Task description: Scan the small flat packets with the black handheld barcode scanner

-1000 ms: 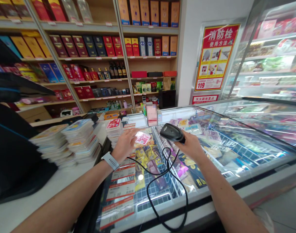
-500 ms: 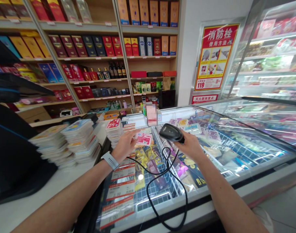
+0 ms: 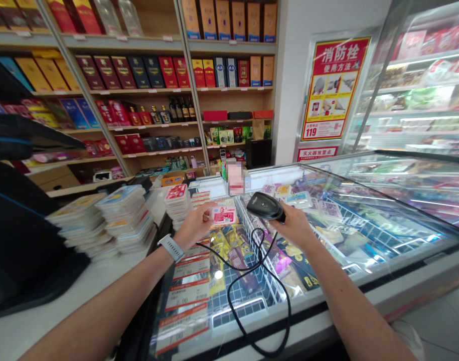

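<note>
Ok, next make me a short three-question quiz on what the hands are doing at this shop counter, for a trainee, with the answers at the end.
1. Which hand holds the black handheld barcode scanner?
2. True or false: the watch is on the right wrist.
3. What do the fingers of the left hand hold?
A. A wine bottle
B. A pink-and-white packet
C. A price tag

Key: 1. The right hand. 2. False, it is on the left wrist. 3. B.
</note>
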A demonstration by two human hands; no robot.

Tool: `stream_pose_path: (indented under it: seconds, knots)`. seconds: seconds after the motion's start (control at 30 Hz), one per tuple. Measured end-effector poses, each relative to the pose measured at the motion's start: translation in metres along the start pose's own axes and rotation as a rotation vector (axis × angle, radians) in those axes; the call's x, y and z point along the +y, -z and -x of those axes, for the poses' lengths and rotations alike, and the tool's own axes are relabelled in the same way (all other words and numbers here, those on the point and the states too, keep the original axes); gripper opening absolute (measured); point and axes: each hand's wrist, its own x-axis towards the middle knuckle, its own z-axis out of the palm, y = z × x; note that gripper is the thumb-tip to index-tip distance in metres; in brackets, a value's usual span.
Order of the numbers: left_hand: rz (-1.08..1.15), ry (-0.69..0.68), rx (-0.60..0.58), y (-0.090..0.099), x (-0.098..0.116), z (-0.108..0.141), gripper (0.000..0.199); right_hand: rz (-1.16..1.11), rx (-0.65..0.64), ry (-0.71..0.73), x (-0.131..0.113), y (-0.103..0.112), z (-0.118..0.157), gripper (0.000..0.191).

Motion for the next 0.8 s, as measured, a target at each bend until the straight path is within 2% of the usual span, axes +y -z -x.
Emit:
stream_pose_path:
  seconds: [0.17, 0.37, 0.6, 0.8]
  knots:
    - [0.055, 0.006, 0.098, -0.001, -0.003, -0.002, 0.05, -0.007, 0.0, 0.001, 0.001, 0.0, 0.0, 0.026]
    - [0.162, 0.038, 0.188, 0.0, 0.007, -0.001, 0.05, -0.019, 0.012, -0.002, -0.002, 0.001, 0.0, 0.026]
    - [0.296, 0.063, 0.241, -0.001, 0.012, 0.0, 0.055, -0.017, 0.017, -0.017, -0.004, 0.002, 0.001, 0.026]
    - [0.374, 0.032, 0.262, -0.001, 0.01, 0.0, 0.056, -0.012, 0.024, 0.005, 0.0, 0.0, 0.0, 0.027]
